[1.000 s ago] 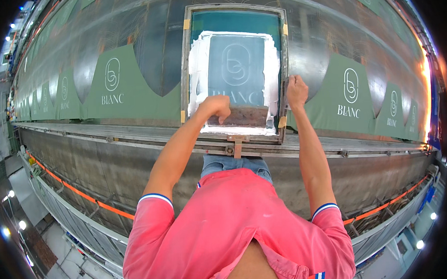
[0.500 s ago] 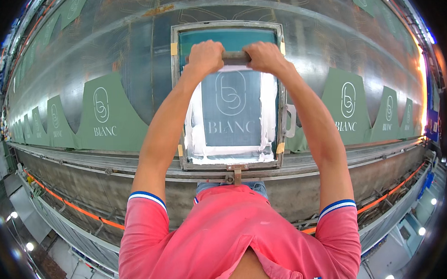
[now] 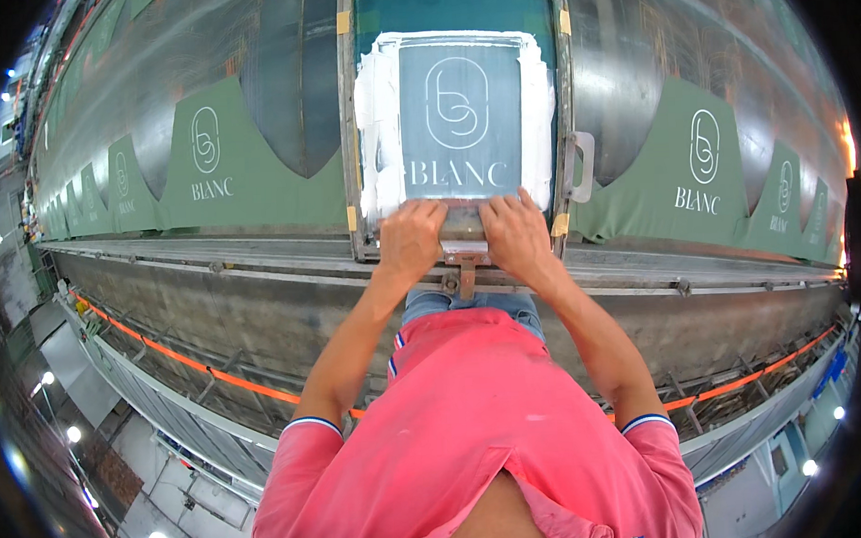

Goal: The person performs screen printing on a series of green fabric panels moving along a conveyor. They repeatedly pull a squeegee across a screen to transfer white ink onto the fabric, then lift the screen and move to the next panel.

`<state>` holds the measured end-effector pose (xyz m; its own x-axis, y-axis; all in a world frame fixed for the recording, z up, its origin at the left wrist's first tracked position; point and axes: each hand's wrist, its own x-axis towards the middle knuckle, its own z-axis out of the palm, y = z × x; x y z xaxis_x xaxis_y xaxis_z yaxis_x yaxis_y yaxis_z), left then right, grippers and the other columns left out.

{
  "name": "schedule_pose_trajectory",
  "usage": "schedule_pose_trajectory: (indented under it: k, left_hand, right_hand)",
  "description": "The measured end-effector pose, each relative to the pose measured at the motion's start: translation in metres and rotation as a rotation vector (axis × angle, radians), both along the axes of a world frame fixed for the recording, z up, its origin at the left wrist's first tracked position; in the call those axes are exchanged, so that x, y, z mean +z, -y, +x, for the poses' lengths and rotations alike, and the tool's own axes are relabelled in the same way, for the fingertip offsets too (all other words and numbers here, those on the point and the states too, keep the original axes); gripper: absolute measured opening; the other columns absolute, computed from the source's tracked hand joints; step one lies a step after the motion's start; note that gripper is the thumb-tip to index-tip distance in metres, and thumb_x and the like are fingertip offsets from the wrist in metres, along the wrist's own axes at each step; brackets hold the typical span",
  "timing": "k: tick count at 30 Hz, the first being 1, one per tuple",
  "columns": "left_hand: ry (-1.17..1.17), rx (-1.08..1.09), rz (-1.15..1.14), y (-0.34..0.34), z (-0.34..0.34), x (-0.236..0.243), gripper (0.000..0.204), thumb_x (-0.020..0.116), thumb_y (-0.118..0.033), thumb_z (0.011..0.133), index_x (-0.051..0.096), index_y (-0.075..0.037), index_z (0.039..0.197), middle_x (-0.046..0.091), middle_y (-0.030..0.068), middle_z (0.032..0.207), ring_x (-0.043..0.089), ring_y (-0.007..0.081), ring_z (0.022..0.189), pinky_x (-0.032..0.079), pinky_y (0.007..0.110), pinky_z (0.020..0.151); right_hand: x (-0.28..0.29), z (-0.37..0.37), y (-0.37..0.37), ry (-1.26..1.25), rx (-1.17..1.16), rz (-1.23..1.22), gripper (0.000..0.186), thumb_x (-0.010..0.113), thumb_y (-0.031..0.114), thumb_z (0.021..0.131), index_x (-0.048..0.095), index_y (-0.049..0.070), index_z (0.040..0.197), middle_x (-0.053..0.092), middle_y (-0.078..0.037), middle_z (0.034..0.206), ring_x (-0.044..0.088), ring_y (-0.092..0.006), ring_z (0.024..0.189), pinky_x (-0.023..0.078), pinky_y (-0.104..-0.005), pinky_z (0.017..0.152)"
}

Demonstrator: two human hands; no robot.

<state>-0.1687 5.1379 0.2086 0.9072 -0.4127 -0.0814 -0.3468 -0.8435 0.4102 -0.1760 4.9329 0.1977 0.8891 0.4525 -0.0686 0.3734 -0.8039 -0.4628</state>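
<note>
A screen-printing frame [image 3: 352,129] with a metal rim lies on the long metal table before me. White ink [image 3: 380,128] borders the logo area of its mesh, thick along both sides. At the frame's near end, my left hand [image 3: 412,239] and my right hand [image 3: 517,234] are wrapped round the two ends of a squeegee [image 3: 463,216]. The squeegee's blade edge is hidden from me. A pale handle [image 3: 581,167] sticks out from the frame's right side. Below the near rim sits a metal bracket [image 3: 467,275].
Green fabric pieces [image 3: 248,195] printed with white logos lie along the table to the left, and more green pieces [image 3: 670,189] to the right. A metal rail [image 3: 260,261] runs along the table's near edge. Below it stretches an orange strip [image 3: 235,378].
Both hands have drawn the squeegee from the frame's far end to its near end. A thin white line of ink now crosses the mesh at the far end.
</note>
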Motion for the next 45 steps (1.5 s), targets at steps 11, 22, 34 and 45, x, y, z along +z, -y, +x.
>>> schedule_pose_trajectory:
  k: [11,22,34,45]
  left_hand:
    - [-0.035,-0.086,0.318,0.014,0.203,0.008,0.032,0.063,-0.012,0.072,0.076,-0.02,0.1,0.071,0.0133,0.08,0.069,0.0331,0.08,0.055,0.046,0.071]
    - [-0.053,-0.078,0.213,0.019,0.195,-0.005,0.031,0.064,-0.008,0.07,0.076,-0.019,0.096,0.071,0.0113,0.085,0.069,0.0329,0.078,0.056,0.045,0.069]
    - [-0.023,-0.094,0.026,-0.001,-0.01,0.001,0.038,0.066,0.0,0.064,0.069,-0.006,0.102,0.071,0.0085,0.105,0.068,0.0287,0.098,0.056,0.039,0.077]
    - [-0.098,-0.062,0.046,-0.02,-0.001,0.005,0.028,0.061,-0.004,0.07,0.074,-0.009,0.094,0.072,0.0126,0.088,0.07,0.0326,0.082,0.055,0.044,0.07]
  right_hand:
    - [0.008,0.194,0.023,0.041,-0.044,-0.085,0.009,0.06,0.01,0.072,0.069,0.01,0.073,0.068,-0.014,0.075,0.067,-0.0346,0.073,0.05,-0.0454,0.069]
    - [-0.014,0.185,0.026,0.089,-0.009,-0.021,0.008,0.061,0.005,0.074,0.066,0.011,0.075,0.064,-0.009,0.08,0.065,-0.0301,0.084,0.042,-0.0517,0.105]
    - [0.012,-0.006,0.028,-0.244,-0.058,0.223,0.044,0.072,0.028,0.082,0.064,0.006,0.119,0.063,-0.014,0.102,0.06,-0.0293,0.108,0.032,-0.0546,0.112]
    - [-0.055,0.07,0.113,0.081,-0.956,0.306,0.034,0.06,0.03,0.095,0.069,-0.002,0.101,0.069,-0.02,0.088,0.065,-0.0348,0.08,0.049,-0.043,0.076]
